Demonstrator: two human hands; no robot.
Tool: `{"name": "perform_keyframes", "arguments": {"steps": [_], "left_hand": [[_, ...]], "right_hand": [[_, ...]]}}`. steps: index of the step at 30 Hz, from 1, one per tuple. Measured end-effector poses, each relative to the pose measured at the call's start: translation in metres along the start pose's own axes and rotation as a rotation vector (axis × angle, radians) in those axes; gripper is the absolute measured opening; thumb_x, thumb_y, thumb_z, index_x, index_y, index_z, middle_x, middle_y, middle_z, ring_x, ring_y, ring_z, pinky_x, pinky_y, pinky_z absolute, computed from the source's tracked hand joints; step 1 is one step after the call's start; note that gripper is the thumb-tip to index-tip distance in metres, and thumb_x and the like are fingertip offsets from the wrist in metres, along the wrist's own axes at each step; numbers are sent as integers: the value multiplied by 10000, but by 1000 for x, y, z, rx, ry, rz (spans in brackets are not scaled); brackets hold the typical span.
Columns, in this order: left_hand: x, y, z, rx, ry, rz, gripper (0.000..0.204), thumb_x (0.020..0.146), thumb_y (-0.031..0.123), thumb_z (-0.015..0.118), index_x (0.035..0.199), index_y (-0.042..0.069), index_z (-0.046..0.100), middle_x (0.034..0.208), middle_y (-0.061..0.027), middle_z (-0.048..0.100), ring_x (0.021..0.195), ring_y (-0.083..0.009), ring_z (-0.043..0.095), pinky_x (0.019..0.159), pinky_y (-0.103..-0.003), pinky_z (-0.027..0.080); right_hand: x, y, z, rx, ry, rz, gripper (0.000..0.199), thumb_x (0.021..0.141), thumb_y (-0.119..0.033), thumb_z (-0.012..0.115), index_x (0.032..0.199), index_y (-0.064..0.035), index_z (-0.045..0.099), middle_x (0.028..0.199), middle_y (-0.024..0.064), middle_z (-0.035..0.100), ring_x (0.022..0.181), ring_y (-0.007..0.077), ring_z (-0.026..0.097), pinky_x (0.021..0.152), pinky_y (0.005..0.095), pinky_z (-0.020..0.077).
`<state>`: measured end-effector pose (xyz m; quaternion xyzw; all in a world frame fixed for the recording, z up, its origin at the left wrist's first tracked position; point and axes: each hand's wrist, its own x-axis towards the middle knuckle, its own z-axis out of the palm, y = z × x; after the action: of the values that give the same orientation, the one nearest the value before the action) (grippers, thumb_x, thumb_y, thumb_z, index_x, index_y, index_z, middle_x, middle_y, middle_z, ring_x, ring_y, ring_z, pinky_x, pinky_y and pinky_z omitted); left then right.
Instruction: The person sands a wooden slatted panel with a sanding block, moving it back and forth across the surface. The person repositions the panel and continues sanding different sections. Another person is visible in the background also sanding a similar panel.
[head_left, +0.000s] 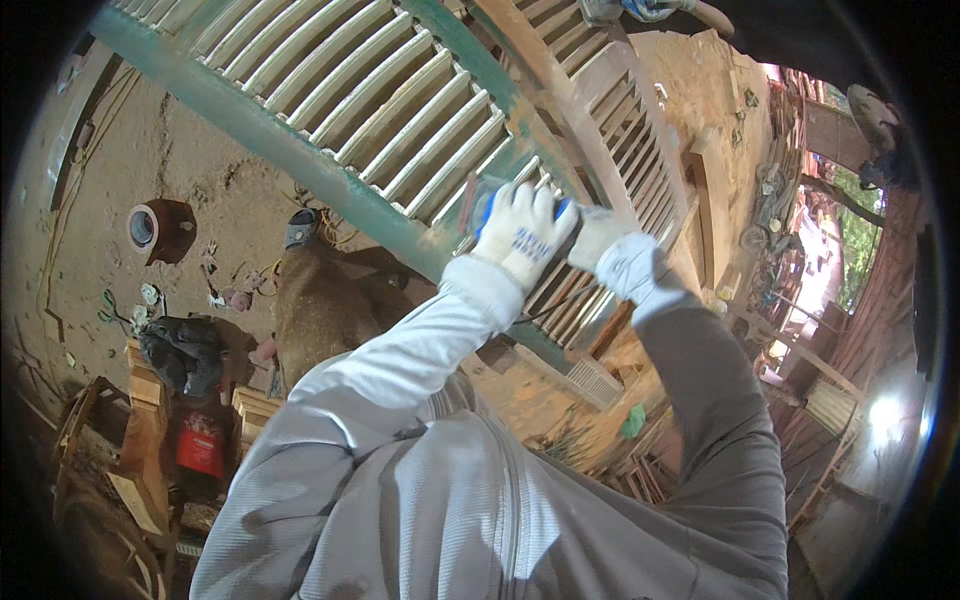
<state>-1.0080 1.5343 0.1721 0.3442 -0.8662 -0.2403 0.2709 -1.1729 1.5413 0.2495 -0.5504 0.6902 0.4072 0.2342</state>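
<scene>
A large louvred wooden shutter [380, 100] with a green frame and pale slats lies across the top of the view. Both my hands wear white work gloves. My left hand [522, 236] grips the top of a blue hand-held power tool [486, 204] pressed against the slats near the green rail. My right hand [603, 240] closes on the same tool from the right side. The tool's body is mostly hidden under the gloves, and a dark cord runs beneath my wrists.
A second, bare wooden louvred panel [640, 130] lies to the right. On the dusty floor sit a brown pot [160, 228], a red canister [202, 442], wooden offcuts [140, 480] and stacked timber [800, 330]. Another person's gloved hand [640, 10] appears at the top edge.
</scene>
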Motion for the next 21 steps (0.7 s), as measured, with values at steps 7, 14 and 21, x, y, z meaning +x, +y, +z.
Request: {"name": "perform_keyframes", "arguments": {"steps": [7,14,21], "left_hand": [[-84,-3,-25,-122,-26,130,499,774,275,718,1222,74,630,1169,-153,678,1040,-325,683,878,-467,559],[-46,-4,-22,-83,-111,140,379,823,212,636,1184,97,645,1157,-101,675,1083,-281,674,904,-425,558],[-19,-9,-21,-89,-49,115,363,822,222,657,1172,126,634,1137,-80,663,1080,-278,668,927,-432,554]], "right_hand": [[-45,-58,28,-107,-234,-106,344,911,-244,569,1168,-90,738,1163,130,765,1094,284,734,929,428,575],[-22,-36,29,48,-61,-162,293,915,-349,609,1042,-134,762,1090,131,775,1027,299,748,876,457,589],[-4,-13,38,6,138,-171,283,918,-363,608,1006,-139,757,992,141,779,956,329,748,823,474,589]]}}
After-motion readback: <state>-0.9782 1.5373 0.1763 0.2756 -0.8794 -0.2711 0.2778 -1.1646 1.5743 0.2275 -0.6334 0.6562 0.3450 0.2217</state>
